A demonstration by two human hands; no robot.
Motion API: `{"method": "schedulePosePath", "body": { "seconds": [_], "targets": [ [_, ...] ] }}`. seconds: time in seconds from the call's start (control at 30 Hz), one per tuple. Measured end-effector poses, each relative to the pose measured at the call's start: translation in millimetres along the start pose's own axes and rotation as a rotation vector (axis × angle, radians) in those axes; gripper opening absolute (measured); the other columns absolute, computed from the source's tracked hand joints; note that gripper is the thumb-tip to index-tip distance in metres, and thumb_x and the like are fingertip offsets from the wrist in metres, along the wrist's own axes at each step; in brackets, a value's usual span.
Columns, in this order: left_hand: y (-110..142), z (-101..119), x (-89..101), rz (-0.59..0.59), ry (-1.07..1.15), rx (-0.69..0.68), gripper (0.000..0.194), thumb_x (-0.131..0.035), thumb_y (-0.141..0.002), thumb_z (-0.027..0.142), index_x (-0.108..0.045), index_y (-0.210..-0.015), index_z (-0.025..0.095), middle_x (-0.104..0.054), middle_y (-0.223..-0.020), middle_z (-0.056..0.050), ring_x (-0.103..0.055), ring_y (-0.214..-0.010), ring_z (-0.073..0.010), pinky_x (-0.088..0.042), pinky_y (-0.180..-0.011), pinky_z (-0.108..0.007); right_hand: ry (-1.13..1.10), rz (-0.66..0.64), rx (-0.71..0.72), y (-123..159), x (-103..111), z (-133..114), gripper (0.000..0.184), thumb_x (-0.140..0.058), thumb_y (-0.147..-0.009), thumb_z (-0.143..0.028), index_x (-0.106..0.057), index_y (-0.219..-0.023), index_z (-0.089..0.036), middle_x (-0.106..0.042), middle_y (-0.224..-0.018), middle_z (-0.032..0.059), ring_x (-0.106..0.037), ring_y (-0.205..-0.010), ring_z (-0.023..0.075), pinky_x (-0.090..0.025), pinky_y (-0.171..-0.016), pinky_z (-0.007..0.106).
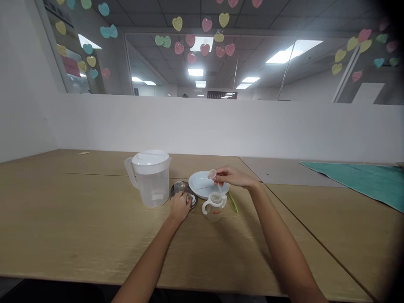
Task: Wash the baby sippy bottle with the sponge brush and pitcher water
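Bottle (215, 211) could tip if knocked by clear piece (212, 174) right hand (232, 176) pinches above; left hand (179, 207) (grip unclear) left of it.

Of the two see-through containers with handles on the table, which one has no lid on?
The small clear bottle with two curved white handles, nearer the right hand; its mouth is open, while the large translucent pitcher wears a white lid.

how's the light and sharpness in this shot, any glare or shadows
Head view: bright ceiling lights glare through the window glass; head view: the right edge falls away into dark blur; head view: soft shadow lies on the table beside the right forearm; head view: red lettering on the two-handled bottle is too small to read.
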State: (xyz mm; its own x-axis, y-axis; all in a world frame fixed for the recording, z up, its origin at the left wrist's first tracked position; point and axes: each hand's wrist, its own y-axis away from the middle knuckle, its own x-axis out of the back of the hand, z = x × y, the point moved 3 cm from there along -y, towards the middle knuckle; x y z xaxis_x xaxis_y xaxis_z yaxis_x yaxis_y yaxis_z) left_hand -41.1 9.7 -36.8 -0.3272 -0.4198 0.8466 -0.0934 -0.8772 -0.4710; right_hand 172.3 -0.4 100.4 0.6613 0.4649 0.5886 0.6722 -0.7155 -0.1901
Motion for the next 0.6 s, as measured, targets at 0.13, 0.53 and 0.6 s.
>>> {"method": "schedulePosePath", "body": {
  "seconds": [0.13, 0.53, 0.6],
  "targets": [
    [0, 0, 1.0, -0.002, 0.032, -0.008, 0.025, -0.043, -0.086, 0.03, -0.063, -0.094, 0.017, -0.061, -0.096, -0.01, -0.056, -0.093, -0.0231, -0.04, -0.081, -0.034, 0.053, 0.048, 0.001, -1, 2, 1, 0.031, -0.053, -0.08, -0.041, -0.063, -0.091, -0.013, -0.059, -0.076, 0.0022, -0.05, -0.064, 0.0095, -0.039, -0.06, 0.022],
    [0, 3, 5.9, 0.024, 0.001, 0.004, 0.022, -0.045, -0.085, 0.03, -0.062, -0.089, 0.016, -0.062, -0.093, -0.009, -0.056, -0.094, -0.0219, -0.04, -0.083, -0.033, 0.073, 0.08, -0.009, 4, 1, -1, 0.031, -0.052, -0.078, -0.039, -0.065, -0.089, -0.014, -0.061, -0.075, 0.0027, -0.053, -0.066, 0.0111, -0.041, -0.061, 0.022],
    [0, 3, 5.5, 0.019, 0.001, 0.008, 0.022, -0.045, -0.085, 0.03, -0.062, -0.089, 0.016, -0.062, -0.093, -0.008, -0.055, -0.094, -0.022, -0.04, -0.083, -0.033, 0.085, 0.03, -0.038, 1, -3, 4, 0.031, -0.054, -0.076, -0.039, -0.065, -0.091, -0.013, -0.063, -0.075, 0.0029, -0.054, -0.066, 0.0119, -0.041, -0.06, 0.022]
  ]
}}
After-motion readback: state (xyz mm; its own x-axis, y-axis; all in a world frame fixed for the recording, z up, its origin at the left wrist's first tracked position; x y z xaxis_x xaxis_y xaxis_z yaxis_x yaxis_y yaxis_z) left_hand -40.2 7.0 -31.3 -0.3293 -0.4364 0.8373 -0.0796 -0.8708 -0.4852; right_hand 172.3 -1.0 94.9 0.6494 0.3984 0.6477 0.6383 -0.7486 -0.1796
